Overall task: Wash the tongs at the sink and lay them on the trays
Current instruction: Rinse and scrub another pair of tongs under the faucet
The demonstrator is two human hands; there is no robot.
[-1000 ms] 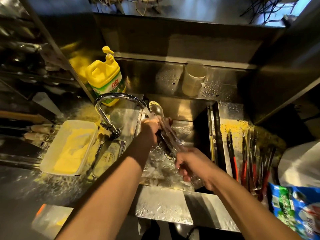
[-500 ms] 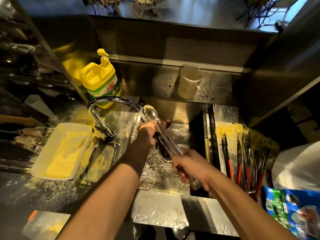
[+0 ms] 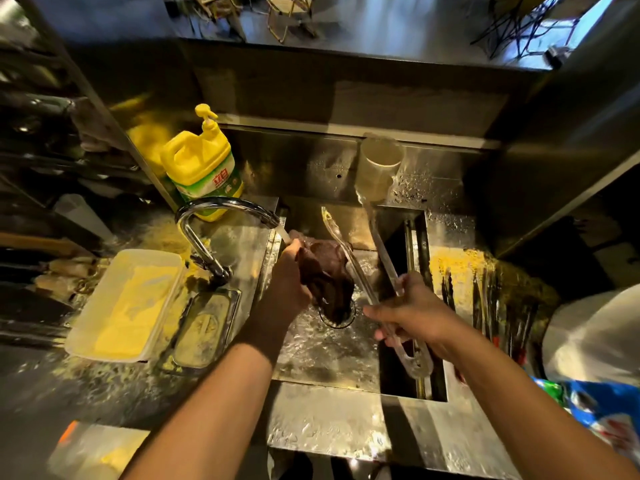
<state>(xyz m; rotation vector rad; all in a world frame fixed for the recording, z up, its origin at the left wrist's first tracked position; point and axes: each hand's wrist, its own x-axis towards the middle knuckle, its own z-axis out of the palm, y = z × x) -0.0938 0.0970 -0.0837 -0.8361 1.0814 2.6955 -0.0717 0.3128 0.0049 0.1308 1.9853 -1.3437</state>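
Observation:
Over the steel sink (image 3: 325, 344) my right hand (image 3: 412, 313) grips a pair of long metal tongs (image 3: 381, 251) near their hinge end. The two arms are spread apart and point away from me toward the back wall. My left hand (image 3: 289, 285) holds a dark brown cloth (image 3: 327, 275) bunched against the left arm of the tongs, just under the running faucet (image 3: 221, 216). Water pools around the drain below the cloth.
A yellow dish-soap jug (image 3: 201, 168) stands behind the faucet. A white tub of yellow stuff (image 3: 124, 303) and a small steel pan (image 3: 207, 327) sit at the left. Several red-handled tongs (image 3: 485, 299) lie on the right drainboard, beside a white bag (image 3: 595, 337).
The tongs were closed together and are now spread wide. My left hand has drawn the cloth back along the tongs, and the cloth shows plainly. The camera has dipped toward the sink.

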